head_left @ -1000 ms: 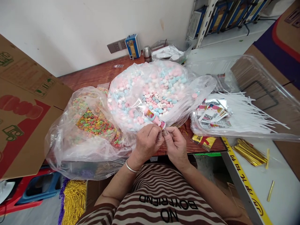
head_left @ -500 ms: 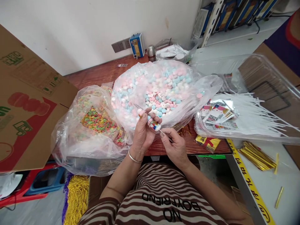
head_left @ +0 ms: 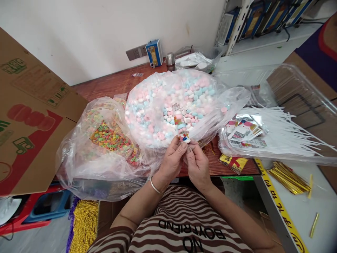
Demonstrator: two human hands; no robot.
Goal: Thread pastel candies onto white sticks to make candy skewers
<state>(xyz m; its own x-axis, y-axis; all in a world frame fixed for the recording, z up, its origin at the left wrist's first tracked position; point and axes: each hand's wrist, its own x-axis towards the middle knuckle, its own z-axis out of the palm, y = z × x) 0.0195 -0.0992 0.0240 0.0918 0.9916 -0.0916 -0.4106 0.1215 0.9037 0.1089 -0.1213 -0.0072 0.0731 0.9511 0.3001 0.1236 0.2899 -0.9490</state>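
Observation:
My left hand (head_left: 171,159) and my right hand (head_left: 199,166) meet at the near end of a slim clear candy packet (head_left: 179,121). Both are closed, thumbs and fingertips pinching that end together; whatever lies between the fingertips is hidden. Pink, white, orange and blue pieces show through the wrapper. The packet points away from me, over a big clear bag of pink, white and blue candies (head_left: 147,102). Left of that bag is another clear bag of small coloured rings (head_left: 113,138).
At right, a clear plastic tray (head_left: 276,154) holds many white sticks (head_left: 286,130) and printed cards (head_left: 244,130). Gold twist ties (head_left: 289,177) lie on the white side table. A cardboard box (head_left: 34,116) stands at left. A blue box (head_left: 154,52) and a metal flask (head_left: 170,61) are by the wall.
My left hand has shifted right and down, from around the packet's body to its near end. My right hand, earlier on a thin stick, has joined it. The packet now stretches out uncovered.

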